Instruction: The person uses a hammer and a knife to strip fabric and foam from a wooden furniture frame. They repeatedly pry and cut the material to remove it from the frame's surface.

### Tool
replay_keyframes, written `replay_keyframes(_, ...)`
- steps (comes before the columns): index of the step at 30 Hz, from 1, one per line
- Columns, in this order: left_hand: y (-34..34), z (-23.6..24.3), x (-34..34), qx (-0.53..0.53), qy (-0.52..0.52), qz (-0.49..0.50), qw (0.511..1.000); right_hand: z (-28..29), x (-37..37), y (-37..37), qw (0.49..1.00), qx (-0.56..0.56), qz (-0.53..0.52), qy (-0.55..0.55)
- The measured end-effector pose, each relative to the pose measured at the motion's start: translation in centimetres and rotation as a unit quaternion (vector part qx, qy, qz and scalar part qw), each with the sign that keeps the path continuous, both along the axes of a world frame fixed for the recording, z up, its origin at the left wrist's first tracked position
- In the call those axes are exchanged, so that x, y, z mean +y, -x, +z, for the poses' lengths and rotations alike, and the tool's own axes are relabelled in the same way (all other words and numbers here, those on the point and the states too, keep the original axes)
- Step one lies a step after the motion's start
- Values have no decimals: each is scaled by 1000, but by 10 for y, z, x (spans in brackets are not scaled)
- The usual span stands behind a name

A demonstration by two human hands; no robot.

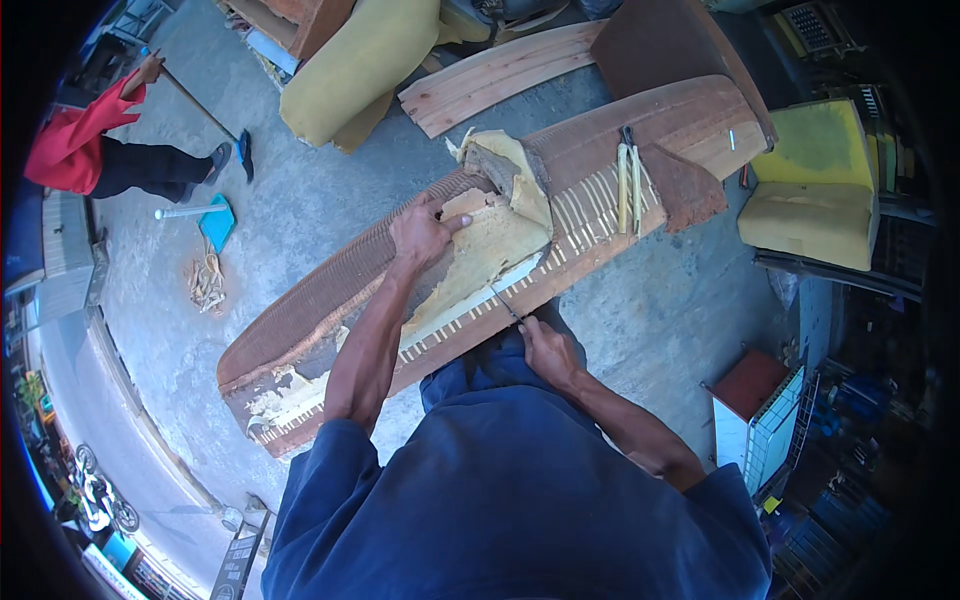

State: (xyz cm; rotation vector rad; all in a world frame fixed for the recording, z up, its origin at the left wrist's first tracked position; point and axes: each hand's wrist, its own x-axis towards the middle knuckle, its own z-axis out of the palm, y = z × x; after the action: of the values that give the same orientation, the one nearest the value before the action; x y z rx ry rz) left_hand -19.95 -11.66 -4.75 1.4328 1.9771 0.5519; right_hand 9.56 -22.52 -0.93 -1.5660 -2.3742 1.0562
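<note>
A long, brown, ribbed upholstered furniture piece (pixel 310 305) lies slantwise in front of me, its near side showing a row of pale slits or strips. Over its middle, a torn yellowish foam sheet (pixel 480 255) is folded back at the far end. My left hand (pixel 424 232) is closed on the sheet's edge, thumb lying over it. In my right hand (pixel 552 350) is a thin, dark-shafted hand tool (pixel 507 305); the fist hides its handle, and its tip meets the near edge of the foam. Pincers with yellow handles (pixel 629 185) rest on the piece farther right.
A brown fabric scrap (pixel 682 188) lies beside the pincers. Beyond are a wooden board (pixel 500 78) and a yellow foam cushion (pixel 362 70). A yellow seat (pixel 810 215) stands right. At left, a person in red (pixel 85 150) holds a broom (pixel 245 155) near a blue dustpan (pixel 217 222) and debris (pixel 207 284).
</note>
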Motion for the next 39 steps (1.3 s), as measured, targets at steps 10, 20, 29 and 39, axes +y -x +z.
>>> replay_keyframes(10,-8,2,-5,21,10,14,1000,-19,-20,-8,994,-54,63,-71)
replay_keyframes(20,-5,1,-2,47,16,-2,999,-27,-28,-5,999,37,-25,-30)
replay_keyframes(29,-3,3,-3,35,31,-17,999,5,-2,-24,995,37,8,-93)
replay_keyframes(39,-26,13,-29,95,-27,-34,995,31,188,-54,967,-100,-201,-118)
